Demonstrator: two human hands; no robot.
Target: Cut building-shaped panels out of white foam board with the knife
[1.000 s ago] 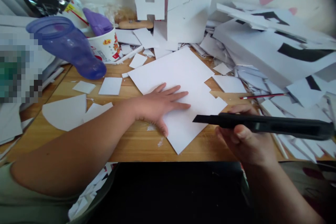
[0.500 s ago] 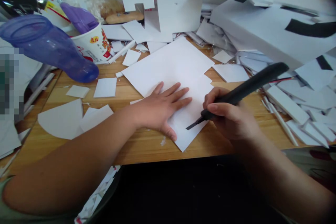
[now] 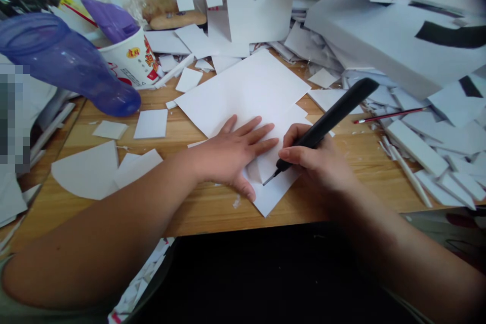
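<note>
My left hand (image 3: pixel 235 157) lies flat with fingers spread on a white board (image 3: pixel 250 81), pressing it against the wooden table. In my right hand (image 3: pixel 321 159) is a craft knife (image 3: pixel 322 124) with a thick black handle and a narrow metal blade. The handle slants up to the right. Its blade tip meets the near part of the white board, just right of my left thumb. My left hand and forearm cover part of the board's left side.
White offcuts (image 3: pixel 87 169) lie left of my forearm. A purple bottle (image 3: pixel 76 61) leans by a paper cup (image 3: pixel 131 61). Cut boards pile up at the right, with a red pencil (image 3: pixel 391 115) among them. A tall white board piece (image 3: pixel 261 5) stands at the back.
My right hand has moved left with the craft knife, bringing the blade tip slightly left and closer to my left thumb. My left hand stays in place on the board.
</note>
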